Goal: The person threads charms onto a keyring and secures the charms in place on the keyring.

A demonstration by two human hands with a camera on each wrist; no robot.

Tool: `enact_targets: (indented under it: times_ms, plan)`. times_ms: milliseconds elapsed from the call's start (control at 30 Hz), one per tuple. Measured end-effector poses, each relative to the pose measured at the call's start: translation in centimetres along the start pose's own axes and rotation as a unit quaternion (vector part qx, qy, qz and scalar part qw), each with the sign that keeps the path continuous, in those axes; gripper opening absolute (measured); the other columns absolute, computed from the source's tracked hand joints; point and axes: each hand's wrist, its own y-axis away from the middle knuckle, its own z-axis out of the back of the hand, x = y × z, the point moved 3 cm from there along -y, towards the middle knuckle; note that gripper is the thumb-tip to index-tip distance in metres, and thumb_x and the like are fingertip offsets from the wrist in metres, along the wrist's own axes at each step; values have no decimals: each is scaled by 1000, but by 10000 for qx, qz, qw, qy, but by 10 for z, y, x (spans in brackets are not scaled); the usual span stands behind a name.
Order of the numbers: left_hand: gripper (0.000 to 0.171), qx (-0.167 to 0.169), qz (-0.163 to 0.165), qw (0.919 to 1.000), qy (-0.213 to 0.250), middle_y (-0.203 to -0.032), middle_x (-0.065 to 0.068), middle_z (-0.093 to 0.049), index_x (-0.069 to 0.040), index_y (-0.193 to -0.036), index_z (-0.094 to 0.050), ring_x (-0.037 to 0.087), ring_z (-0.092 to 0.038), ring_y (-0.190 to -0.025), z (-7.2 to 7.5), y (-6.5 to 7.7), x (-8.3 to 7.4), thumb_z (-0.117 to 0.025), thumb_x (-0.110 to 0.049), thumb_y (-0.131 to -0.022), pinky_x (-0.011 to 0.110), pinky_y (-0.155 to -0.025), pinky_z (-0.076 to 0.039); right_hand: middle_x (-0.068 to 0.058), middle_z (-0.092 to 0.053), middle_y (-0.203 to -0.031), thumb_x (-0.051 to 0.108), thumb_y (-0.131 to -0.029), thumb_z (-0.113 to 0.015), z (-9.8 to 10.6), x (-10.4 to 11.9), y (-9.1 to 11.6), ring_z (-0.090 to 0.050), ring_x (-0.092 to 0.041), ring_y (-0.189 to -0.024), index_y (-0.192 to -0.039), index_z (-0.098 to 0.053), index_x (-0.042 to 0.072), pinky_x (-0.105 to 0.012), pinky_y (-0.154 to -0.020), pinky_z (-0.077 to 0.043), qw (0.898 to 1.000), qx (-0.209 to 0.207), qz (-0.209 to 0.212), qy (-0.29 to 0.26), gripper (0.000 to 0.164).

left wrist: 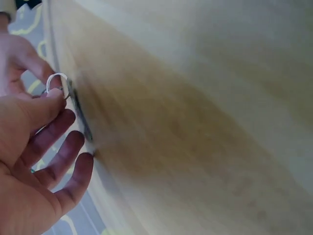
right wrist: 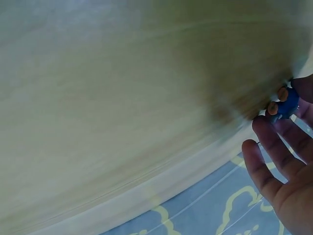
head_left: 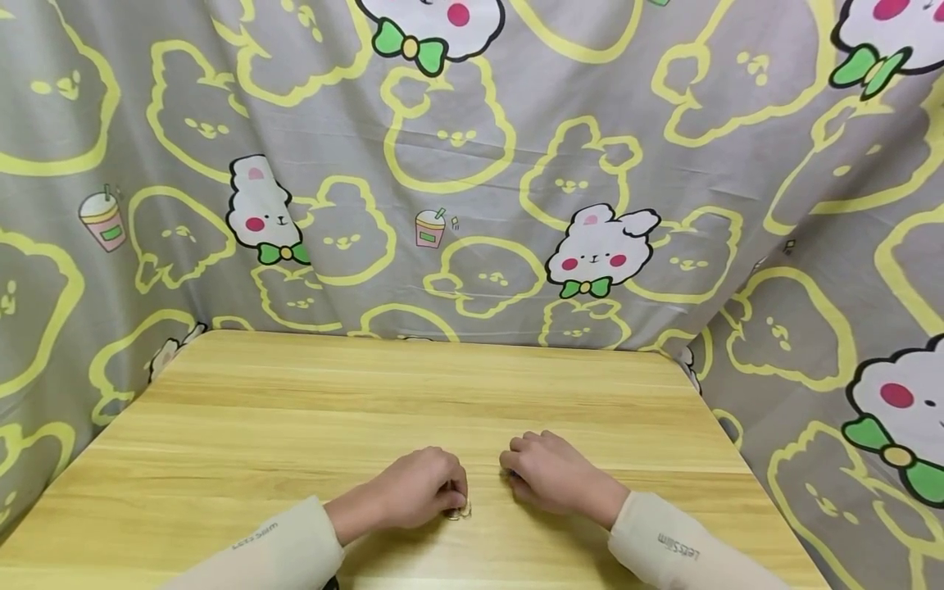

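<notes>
Two Small Things

My left hand [head_left: 422, 490] pinched a metal ring [left wrist: 57, 74] over the desk [head_left: 369, 389]. It seemed light, stiff and slippery, best held by its rim. Beyond, my right hand [head_left: 551, 473] pinched a blue thing [right wrist: 288, 104], maybe hard, best held round its sides.

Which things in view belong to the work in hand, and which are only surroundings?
Belong to the work:
metal ring, pinched in the left grip
small blue piece with orange-brown knobs, held in the right grip

Only surroundings:
wood-grain tabletop
rabbit-print curtain
beige sleeves
</notes>
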Motion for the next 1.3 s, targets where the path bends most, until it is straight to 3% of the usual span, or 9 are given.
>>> enact_targets:
  times_ms: [167, 300, 400, 467, 567, 700, 900, 1167, 1300]
  plan:
    - [13, -9, 317, 9909, 1307, -76, -10, -67, -15, -87, -70, -2, -55, -67, 7, -4, 4, -69, -12, -99, 20, -65, -50, 10, -56, -78, 14, -89, -73, -1, -4, -2, -54, -11, -71, -83, -65, 21, -28, -61, -43, 9998, -91, -120, 126, 12]
    - [12, -221, 619, 9797, 1896, -80, -5, -68, -14, -92, -69, 2, -58, -72, 13, -5, 10, -65, -15, -102, 23, -67, -51, 8, -58, -83, 12, -94, -71, 3, -10, -3, -55, -12, -76, -85, -65, 18, -29, -63, -45, 9994, -136, -302, -13, 13]
    - [12, -411, 768, 9755, 2020, -86, -2, -70, -15, -94, -69, 6, -61, -79, 17, -7, 14, -63, -17, -104, 26, -70, -51, 7, -57, -88, 9, -98, -68, 12, -16, -5, -54, -10, -79, -90, -63, 16, -29, -66, -47, 9959, -373, -526, -634, 12]
    - [11, -538, 840, 9722, 2118, -89, 1, -70, -15, -95, -69, 11, -63, -82, 19, -10, 15, -62, -17, -104, 27, -71, -51, 7, -56, -91, 7, -100, -66, 20, -20, -6, -53, -10, -82, -92, -61, 15, -29, -70, -49, 9872, -612, -679, -1304, 12]
    - [10, -735, 884, 9649, 2359, -92, 6, -71, -14, -97, -68, 19, -65, -86, 23, -14, 14, -61, -17, -105, 28, -74, -52, 5, -57, -97, 7, -103, -61, 29, -24, -9, -54, -11, -90, -95, -58, 13, -31, -78, -51, 9639, -940, -814, -2354, 11]
    - [10, -1048, 878, 9546, 2646, -95, 7, -71, -12, -101, -68, 25, -67, -90, 28, -21, 11, -60, -17, -105, 30, -77, -54, 4, -61, -100, 10, -105, -57, 38, -28, -12, -60, -13, -95, -101, -60, 13, -38, -87, -53, 9271, -1383, -976, -3345, 6]
    - [12, -1526, 1037, 9407, 2847, -96, -1, -71, -15, -104, -71, 25, -67, -91, 39, -30, 8, -62, -21, -105, 31, -73, -55, 2, -65, -91, 15, -106, -57, 48, -30, -15, -63, -13, -81, -103, -65, 10, -38, -84, -53, 8747, -1927, -1424, -4213, 9]
    - [12, -2045, 958, 9275, 2980, -95, -2, -71, -15, -105, -71, 17, -65, -87, 52, -38, 3, -62, -24, -105, 33, -74, -54, -15, -68, -111, 19, -107, -56, 50, -28, -22, -65, -21, -100, -110, -66, 2, -30, -88, -54, 7747, -2136, -1440, -5775, 20]
    - [13, -2219, 908, 9232, 3004, -95, 0, -71, -15, -105, -72, 17, -65, -86, 55, -43, 0, -62, -25, -105, 33, -74, -54, -17, -67, -106, 18, -106, -57, 53, -27, -27, -63, -20, -93, -110, -65, -2, -30, -82, -55, 7493, -2404, -1463, -5995, 22]
